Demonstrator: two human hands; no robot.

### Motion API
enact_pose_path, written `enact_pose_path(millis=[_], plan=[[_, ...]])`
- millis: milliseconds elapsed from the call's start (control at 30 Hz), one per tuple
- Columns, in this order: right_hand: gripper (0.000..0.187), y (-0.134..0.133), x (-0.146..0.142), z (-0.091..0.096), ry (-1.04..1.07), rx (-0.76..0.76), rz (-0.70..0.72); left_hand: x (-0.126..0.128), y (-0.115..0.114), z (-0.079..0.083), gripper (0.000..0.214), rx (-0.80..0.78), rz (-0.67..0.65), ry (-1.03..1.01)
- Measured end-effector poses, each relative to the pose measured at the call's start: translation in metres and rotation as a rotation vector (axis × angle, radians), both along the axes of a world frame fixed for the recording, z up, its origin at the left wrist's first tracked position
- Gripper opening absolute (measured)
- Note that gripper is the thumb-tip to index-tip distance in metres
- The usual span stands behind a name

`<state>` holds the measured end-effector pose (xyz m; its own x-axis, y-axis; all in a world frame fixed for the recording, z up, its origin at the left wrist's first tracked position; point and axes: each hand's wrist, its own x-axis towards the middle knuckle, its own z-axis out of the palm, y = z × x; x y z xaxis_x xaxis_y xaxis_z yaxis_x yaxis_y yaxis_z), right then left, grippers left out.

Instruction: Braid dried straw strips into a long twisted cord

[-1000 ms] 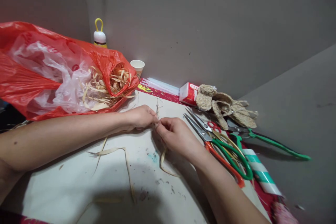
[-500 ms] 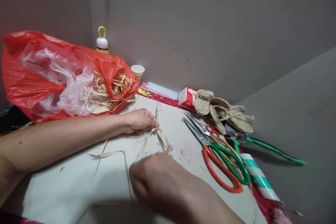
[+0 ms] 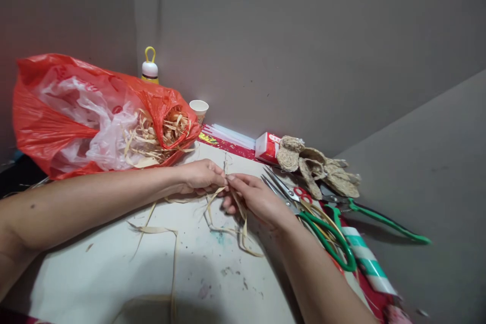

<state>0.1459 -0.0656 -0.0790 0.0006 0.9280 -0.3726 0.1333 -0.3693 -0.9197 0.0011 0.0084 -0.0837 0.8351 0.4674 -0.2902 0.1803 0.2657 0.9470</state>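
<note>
My left hand [image 3: 205,177] is closed in a pinch on dry straw strips [image 3: 243,215] over the white board [image 3: 114,258]. My right hand [image 3: 252,195] meets it fingertip to fingertip, its thumb and finger pinching the same strips. A thin twisted length of straw stands up past the fingers, and loose ends hang below onto the board. The exact grip point is partly hidden by the fingers. Another long straw strip [image 3: 159,230] lies bent on the board, left of the hands.
A red plastic bag [image 3: 56,131] with straw lies back left, near a paper cup [image 3: 199,109] and a bottle [image 3: 150,68]. Scissors [image 3: 326,238], green-handled pruners [image 3: 387,220], woven straw pieces [image 3: 315,162], a red-white box [image 3: 268,147] and a striped roll [image 3: 370,258] line the right side.
My right hand has moved up from the near side to join my left hand and now pinches the straw strips. My left hand has stayed about where it was.
</note>
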Motion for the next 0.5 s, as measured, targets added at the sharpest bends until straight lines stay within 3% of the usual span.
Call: enact_pose_path(millis=[100, 267, 500], plan=[[0.029, -0.001, -0.001, -0.001, 0.055, -0.042, 0.050, 0.000, 0.002, 0.000, 0.018, -0.007, -0.023, 0.025], [0.031, 0.002, 0.008, -0.001, -0.038, -0.038, 0.111, -0.001, 0.005, -0.001, 0.013, 0.039, -0.096, 0.052], [0.030, 0.005, 0.015, -0.010, 0.046, -0.092, 0.167, 0.001, 0.002, 0.000, 0.011, 0.154, -0.056, 0.117]])
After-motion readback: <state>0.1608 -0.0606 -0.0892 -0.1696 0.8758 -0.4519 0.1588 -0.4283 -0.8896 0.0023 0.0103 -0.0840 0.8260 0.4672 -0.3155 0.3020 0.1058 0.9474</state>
